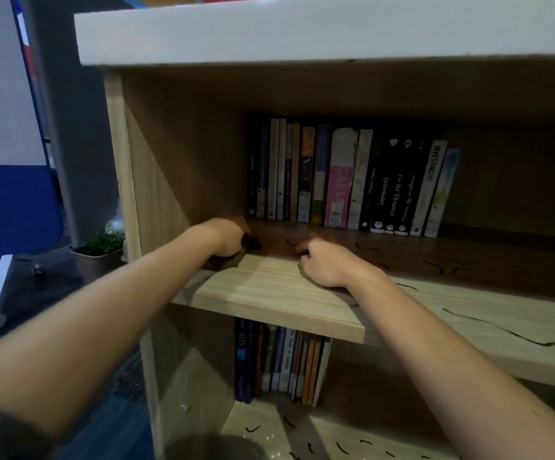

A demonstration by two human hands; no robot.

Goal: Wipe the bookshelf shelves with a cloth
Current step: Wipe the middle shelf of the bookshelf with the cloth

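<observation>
A light wooden bookshelf fills the view. My left hand (224, 236) reaches into the far left corner of the middle shelf (269, 290) and is closed on a small dark cloth (252, 243), which it presses onto the board. My right hand (324, 264) rests knuckles-up on the same shelf a short way to the right, fingers curled under, with nothing visible in it. Short dark squiggly marks (365, 247) are scattered over the shelf to the right of my hands.
A row of upright books (352, 180) stands at the back of the middle shelf. More books (282, 360) stand on the lower shelf (302, 433), which also bears dark marks. A small potted plant (98, 252) sits on the floor left of the bookshelf.
</observation>
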